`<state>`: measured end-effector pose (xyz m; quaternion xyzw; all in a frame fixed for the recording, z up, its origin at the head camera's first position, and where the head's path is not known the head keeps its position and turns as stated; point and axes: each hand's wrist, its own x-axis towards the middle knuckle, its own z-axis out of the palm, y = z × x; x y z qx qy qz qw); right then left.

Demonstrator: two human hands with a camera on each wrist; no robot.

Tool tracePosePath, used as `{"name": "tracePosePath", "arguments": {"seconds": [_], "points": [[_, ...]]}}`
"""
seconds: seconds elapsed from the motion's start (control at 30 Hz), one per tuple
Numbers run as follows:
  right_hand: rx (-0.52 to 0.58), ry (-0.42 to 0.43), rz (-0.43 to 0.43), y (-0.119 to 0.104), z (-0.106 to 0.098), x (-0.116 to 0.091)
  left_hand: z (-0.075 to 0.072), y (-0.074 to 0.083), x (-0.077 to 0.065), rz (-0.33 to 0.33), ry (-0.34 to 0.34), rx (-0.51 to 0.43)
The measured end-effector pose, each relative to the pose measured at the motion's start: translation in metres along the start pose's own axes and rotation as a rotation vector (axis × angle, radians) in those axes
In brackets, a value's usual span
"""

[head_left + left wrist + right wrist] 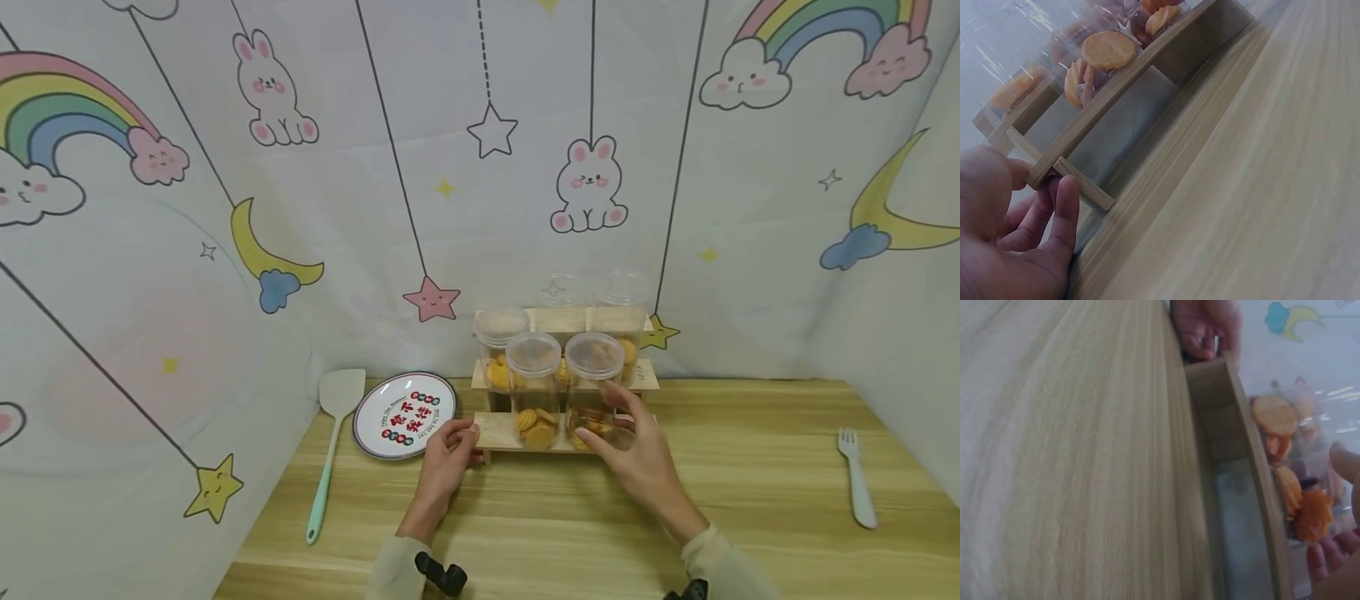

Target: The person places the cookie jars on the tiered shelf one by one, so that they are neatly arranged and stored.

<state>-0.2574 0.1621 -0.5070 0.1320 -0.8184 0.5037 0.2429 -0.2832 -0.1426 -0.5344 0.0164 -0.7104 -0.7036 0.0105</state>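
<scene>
A stepped wooden rack (495,433) stands on the table, bearing clear lidded jars with biscuits inside. My left hand (442,468) pinches the left end of its lowest shelf, thumb on top and fingers beneath, as the left wrist view shows. On that shelf are two upright jars: a left jar (534,396) with round biscuits and a right jar (592,387) with darker and orange pieces. Around the right jar my right hand (643,454) holds its thumb low at the front and its fingers along the right side.
More jars, including one at left (501,350), stand on the higher shelves behind. Left of the rack lie a printed plate (405,417) and a turner with a mint handle (321,500). A pale fork (857,479) lies far right. A patterned cloth surrounds the table.
</scene>
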Motion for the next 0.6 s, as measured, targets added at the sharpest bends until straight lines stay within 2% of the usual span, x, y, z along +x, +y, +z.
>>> {"name": "tracePosePath", "arguments": {"seconds": [0.2,0.37,0.6], "points": [[-0.005,0.01,0.038,-0.0001,0.0014,-0.0004,-0.0023,0.0,0.0006,0.016,0.0,0.001],[0.002,0.006,0.032,-0.001,0.0015,-0.0002,-0.0036,-0.0018,-0.0013,0.022,0.01,0.01],[0.023,-0.048,0.051,-0.0015,-0.0003,-0.0025,-0.001,-0.0035,-0.0049,0.037,0.045,0.05]]}}
